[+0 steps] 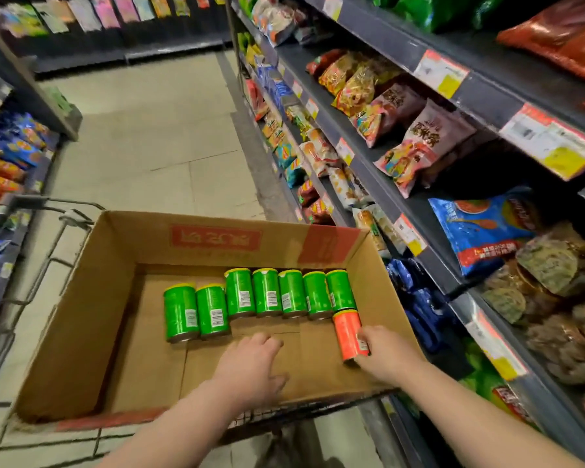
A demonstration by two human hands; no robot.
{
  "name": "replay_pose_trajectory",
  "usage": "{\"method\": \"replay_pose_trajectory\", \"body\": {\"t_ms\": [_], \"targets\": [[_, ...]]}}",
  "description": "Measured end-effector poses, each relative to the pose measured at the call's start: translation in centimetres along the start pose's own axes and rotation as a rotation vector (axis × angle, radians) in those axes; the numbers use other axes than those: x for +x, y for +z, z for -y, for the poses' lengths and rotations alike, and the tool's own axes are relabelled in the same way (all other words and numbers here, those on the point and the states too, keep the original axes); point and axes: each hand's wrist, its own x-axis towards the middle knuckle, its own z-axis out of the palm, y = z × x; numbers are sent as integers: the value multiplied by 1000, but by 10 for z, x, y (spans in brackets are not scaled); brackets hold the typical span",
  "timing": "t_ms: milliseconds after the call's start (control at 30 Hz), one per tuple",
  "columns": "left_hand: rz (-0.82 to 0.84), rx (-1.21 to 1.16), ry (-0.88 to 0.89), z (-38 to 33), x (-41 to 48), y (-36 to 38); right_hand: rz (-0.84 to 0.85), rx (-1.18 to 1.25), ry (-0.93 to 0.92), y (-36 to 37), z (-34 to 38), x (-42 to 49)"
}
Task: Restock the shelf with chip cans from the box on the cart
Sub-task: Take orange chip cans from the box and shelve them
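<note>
An open cardboard box (pixel 92 309) rests on a wire cart (pixel 48 258) in front of me. Several green chip cans (pixel 267 292) lie on their sides along the box's far wall, with two more a little nearer on the left. A single red chip can (pixel 348 331) lies at the right side of the box. My right hand (pixel 385 349) is curled around the red can's near end, and the can still lies on the box floor. My left hand (pixel 250 363) hovers palm down over the bare box floor, fingers apart, holding nothing.
A dark shelf unit (pixel 429 265) packed with snack bags and price tags runs along the right, close to the box. More shelves with bagged goods line the left side. A tiled aisle (pixel 156 136) stretches ahead beyond the cart.
</note>
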Motion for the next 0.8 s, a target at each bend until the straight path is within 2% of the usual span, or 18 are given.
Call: {"method": "replay_pose_trajectory", "body": {"t_ms": [367, 500, 700, 800], "targets": [[152, 16, 66, 61, 79, 18, 127, -52, 198, 28, 2, 89], [209, -1, 88, 72, 104, 30, 155, 7, 293, 47, 0, 117], [277, -15, 124, 73, 134, 43, 109, 184, 421, 73, -1, 137], [289, -36, 139, 70, 146, 51, 26, 228, 461, 80, 0, 143]]}}
